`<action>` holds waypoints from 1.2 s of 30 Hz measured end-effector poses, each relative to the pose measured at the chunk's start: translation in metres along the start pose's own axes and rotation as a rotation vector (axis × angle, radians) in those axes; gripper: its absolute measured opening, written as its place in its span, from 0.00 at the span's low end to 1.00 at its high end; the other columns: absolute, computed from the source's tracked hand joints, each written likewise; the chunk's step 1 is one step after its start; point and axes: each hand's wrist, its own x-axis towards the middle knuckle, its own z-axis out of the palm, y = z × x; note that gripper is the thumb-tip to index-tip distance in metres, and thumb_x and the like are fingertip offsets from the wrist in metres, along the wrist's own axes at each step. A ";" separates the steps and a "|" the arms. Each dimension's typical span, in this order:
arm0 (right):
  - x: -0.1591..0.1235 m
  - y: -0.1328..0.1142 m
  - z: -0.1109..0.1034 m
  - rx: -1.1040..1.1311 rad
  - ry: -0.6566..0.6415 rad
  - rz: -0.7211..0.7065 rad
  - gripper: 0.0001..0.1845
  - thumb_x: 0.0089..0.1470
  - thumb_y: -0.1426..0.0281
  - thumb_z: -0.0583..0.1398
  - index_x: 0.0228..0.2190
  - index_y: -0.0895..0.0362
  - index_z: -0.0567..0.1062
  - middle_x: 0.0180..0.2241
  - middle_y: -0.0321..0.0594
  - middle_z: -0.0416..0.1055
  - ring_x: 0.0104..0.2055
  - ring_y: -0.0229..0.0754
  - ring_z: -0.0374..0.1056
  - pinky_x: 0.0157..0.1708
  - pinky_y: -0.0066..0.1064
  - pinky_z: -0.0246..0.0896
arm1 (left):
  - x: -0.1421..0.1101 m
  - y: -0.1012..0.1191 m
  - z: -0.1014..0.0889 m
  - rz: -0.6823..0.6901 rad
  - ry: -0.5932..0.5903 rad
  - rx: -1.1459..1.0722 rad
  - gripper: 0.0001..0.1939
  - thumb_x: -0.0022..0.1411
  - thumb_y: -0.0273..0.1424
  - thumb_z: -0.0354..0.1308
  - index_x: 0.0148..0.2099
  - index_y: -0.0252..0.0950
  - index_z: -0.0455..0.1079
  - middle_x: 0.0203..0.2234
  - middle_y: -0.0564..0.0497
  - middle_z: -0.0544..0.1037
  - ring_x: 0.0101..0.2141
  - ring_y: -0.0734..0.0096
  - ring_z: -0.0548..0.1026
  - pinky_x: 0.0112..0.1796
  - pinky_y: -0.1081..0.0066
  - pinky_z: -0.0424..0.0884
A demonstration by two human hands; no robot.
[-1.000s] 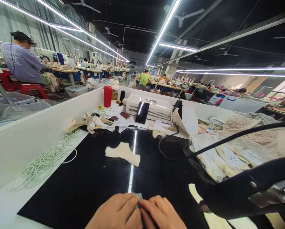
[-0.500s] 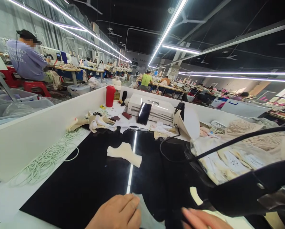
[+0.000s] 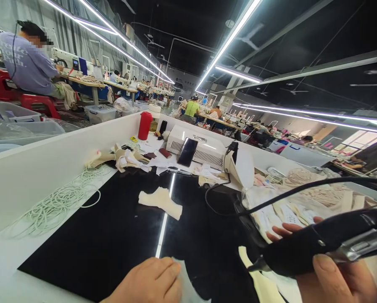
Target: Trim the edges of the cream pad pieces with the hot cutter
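Observation:
My left hand (image 3: 150, 280) is at the bottom centre, fingers closed and pressed down on a pale grey fabric piece (image 3: 190, 284) on the black work surface (image 3: 90, 248). At the lower right, my right hand (image 3: 336, 280) grips a black corded hand tool (image 3: 297, 248) with a narrow metal tip and a silver lever; its thumb is on the near side and its fingers are on the far side. The tip points left, above a cream fabric strip (image 3: 264, 286). Farther back lies a cream fabric cutout (image 3: 160, 202), apart from both hands.
The tool's black cable (image 3: 301, 191) arcs across the right side. Pale green cord (image 3: 62, 202) lies coiled at left. A white machine (image 3: 197, 145), a phone (image 3: 187, 152) and a red cup (image 3: 144, 125) stand at the back. Bagged fabric pieces (image 3: 279, 206) lie at right; white walls (image 3: 65, 155) border the table.
My right hand has moved right and taken hold of the black hand tool, whose tip now shows. My left hand stays on the grey fabric. The camera has tilted slightly.

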 end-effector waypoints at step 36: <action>-0.073 -0.014 0.117 0.456 -0.296 -0.092 0.18 0.63 0.63 0.64 0.53 0.46 0.69 0.34 0.34 0.70 0.32 0.40 0.69 0.30 0.36 0.74 | -0.001 -0.002 0.000 0.020 0.023 0.031 0.23 0.78 0.19 0.41 0.36 0.35 0.75 0.36 0.54 0.85 0.35 0.72 0.83 0.34 0.73 0.76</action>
